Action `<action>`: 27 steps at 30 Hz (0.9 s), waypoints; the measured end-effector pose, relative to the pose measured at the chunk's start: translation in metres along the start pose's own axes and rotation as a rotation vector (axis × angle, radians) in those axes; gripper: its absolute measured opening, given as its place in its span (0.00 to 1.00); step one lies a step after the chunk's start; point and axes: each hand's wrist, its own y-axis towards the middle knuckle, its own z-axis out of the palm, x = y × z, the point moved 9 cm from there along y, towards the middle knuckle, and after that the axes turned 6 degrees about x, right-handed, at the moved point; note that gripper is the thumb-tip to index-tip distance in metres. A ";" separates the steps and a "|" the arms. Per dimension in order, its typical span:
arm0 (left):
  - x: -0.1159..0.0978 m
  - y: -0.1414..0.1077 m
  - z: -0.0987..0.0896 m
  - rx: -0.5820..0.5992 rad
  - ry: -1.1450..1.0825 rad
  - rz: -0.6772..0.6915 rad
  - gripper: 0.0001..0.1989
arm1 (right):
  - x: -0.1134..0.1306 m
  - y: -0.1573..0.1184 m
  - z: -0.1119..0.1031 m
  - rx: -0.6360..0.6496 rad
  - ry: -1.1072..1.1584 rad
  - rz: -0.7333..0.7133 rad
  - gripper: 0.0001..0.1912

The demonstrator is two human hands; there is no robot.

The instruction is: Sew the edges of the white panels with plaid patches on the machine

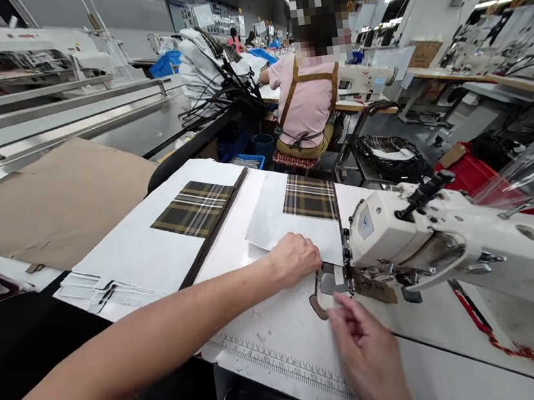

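A white fabric panel (269,216) with a plaid patch (309,198) lies beside the head of a sewing machine (387,224), its dark right edge close to the needle area. My left hand (296,258) is closed at the panel's near edge, the fingertips partly hidden beneath it. Just in front of the metal needle plate (332,283), my right hand (370,349) is open, fingers a little bent and holding nothing. On the left of the table rests a stack of white panels (128,259), the top one bearing a plaid patch (194,207) and a dark strip.
A printed ruler (282,363) runs along the table's front edge. Scissors-like red and black tool (470,308) lies under the machine arm. Brown sheet material (57,200) covers the left surface. Ahead sits a co-worker (308,97), near a tall pile of pieces (205,71).
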 end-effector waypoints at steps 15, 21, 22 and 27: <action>0.165 -0.130 -0.141 -0.365 0.398 -0.106 0.12 | 0.132 0.249 0.121 0.156 1.159 0.035 0.20; 0.187 -0.257 -0.125 -0.661 0.456 -0.369 0.13 | 0.214 0.297 0.174 0.296 1.024 -0.188 0.18; 0.186 -0.272 -0.112 -0.647 0.446 -0.442 0.15 | 0.227 0.300 0.186 0.317 0.991 -0.228 0.18; 0.153 -0.309 -0.009 -0.541 0.402 -0.710 0.26 | 0.243 0.299 0.243 0.287 0.708 -0.348 0.19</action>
